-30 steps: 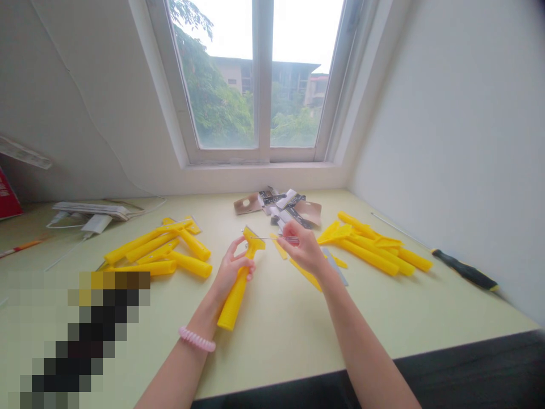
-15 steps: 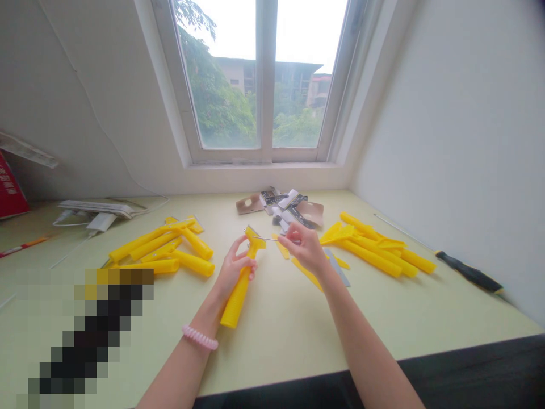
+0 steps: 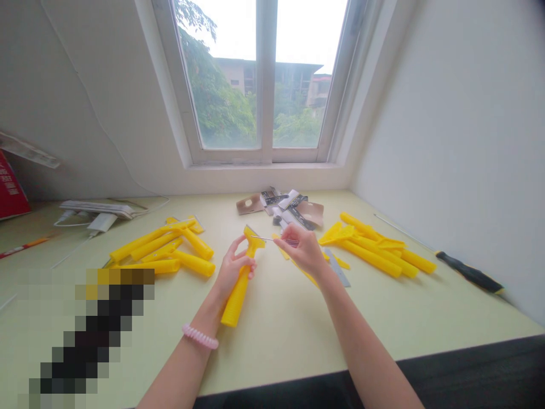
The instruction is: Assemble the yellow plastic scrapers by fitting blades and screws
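Note:
My left hand (image 3: 232, 267) is wrapped around a yellow plastic scraper (image 3: 238, 292), gripping it just below the head, with the long handle pointing down toward me. My right hand (image 3: 301, 249) pinches a thin metal strip (image 3: 272, 238) between its fingertips. The strip's far end reaches the scraper's head (image 3: 254, 240). At this edge-on angle, I cannot tell whether the two touch. Two loose heaps of yellow scraper parts lie on the desk, one (image 3: 162, 250) left of my hands and one (image 3: 370, 253) to the right.
Torn card and black-and-silver packaging (image 3: 281, 204) lies behind my hands. A black-and-yellow screwdriver (image 3: 468, 271) lies by the right wall. A power strip (image 3: 97, 209) with white cables sits back left. A pixelated patch (image 3: 89, 335) hides part of the desk's front left.
My right hand has shifted slightly left, bringing the metal strip closer across the scraper's head. My left hand and the scraper have barely moved.

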Available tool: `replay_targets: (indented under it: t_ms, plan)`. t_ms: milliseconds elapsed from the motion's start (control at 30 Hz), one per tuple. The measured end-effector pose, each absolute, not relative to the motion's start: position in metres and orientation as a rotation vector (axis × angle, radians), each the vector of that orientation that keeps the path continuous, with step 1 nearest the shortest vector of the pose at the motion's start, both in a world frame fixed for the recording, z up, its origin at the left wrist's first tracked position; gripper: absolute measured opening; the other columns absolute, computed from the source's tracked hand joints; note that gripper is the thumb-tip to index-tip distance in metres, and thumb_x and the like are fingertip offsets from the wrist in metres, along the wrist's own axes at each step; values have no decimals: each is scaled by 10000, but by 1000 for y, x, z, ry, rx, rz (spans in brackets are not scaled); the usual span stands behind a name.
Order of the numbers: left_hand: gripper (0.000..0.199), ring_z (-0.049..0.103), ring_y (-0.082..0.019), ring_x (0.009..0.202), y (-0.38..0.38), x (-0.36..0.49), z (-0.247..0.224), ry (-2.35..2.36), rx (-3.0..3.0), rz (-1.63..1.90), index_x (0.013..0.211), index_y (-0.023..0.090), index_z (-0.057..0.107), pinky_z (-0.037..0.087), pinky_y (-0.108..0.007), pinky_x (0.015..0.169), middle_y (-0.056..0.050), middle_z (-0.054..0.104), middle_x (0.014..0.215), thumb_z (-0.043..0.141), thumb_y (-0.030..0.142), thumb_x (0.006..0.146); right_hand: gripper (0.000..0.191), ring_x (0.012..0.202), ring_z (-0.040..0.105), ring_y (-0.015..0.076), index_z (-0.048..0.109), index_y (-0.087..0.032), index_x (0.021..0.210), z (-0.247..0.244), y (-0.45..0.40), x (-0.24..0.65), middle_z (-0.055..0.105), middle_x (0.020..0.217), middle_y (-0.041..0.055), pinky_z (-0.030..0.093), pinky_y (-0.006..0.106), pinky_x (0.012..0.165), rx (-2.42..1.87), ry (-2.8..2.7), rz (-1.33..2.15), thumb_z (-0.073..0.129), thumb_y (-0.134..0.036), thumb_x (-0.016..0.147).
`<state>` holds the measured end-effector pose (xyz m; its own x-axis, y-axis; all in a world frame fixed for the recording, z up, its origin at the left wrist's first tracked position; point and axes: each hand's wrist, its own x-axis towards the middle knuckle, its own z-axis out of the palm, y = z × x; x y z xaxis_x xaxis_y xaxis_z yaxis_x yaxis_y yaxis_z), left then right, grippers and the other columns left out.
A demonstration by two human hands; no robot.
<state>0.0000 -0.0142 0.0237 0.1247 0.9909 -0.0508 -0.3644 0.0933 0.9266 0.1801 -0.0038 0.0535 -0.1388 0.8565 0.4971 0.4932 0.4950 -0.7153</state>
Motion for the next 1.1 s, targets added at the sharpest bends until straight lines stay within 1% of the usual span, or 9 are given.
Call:
replay_targets:
  t_ms: [167, 400, 633, 833, 967, 1100]
  plan:
    - [780, 470, -90, 435, -16, 0, 25, 907, 951, 1223, 1274, 204, 312, 338, -186, 383, 27, 569, 593, 563, 104, 542, 231, 544, 504, 108, 491, -185, 661, 54, -4, 180, 555, 608, -9, 394, 224, 511, -1141, -1761, 527, 554, -395, 731]
    - [762, 470, -86, 428, -17, 1, 27, 917, 968, 1222, 1256, 207, 329, 353, -194, 384, 27, 582, 624, 579, 116, 542, 245, 557, 518, 112, 485, -182, 632, 59, -5, 179, 548, 601, -11, 403, 224, 517, -1157, -1713, 544, 563, -399, 717]
    - [741, 472, -85, 423, -17, 1, 26, 925, 1007, 1208, 1245, 208, 334, 359, -196, 379, 16, 593, 650, 573, 119, 549, 282, 487, 497, 101, 487, -179, 663, 55, -2, 182, 508, 574, -19, 387, 208, 447, -1162, -1657, 674, 553, -448, 716]
    - [754, 468, -85, 425, -17, 2, 27, 899, 976, 1214, 1251, 214, 318, 349, -190, 374, 24, 581, 627, 574, 118, 548, 219, 517, 490, 91, 496, -184, 717, 59, -6, 183, 504, 597, -31, 409, 209, 502, -1108, -1735, 637, 549, -396, 736]
    - [744, 473, -84, 430, -17, 2, 27, 898, 968, 1222, 1236, 212, 330, 348, -191, 375, 18, 584, 652, 584, 126, 542, 210, 551, 510, 102, 505, -179, 690, 61, -8, 182, 541, 627, -12, 422, 219, 517, -1096, -1743, 589, 564, -378, 725]
    - [697, 478, -79, 427, -18, 2, 27, 912, 980, 1213, 1194, 210, 373, 350, -193, 378, 13, 586, 678, 599, 140, 539, 272, 488, 504, 102, 487, -179, 641, 60, -7, 182, 536, 589, -9, 400, 214, 434, -1090, -1686, 680, 576, -428, 706]
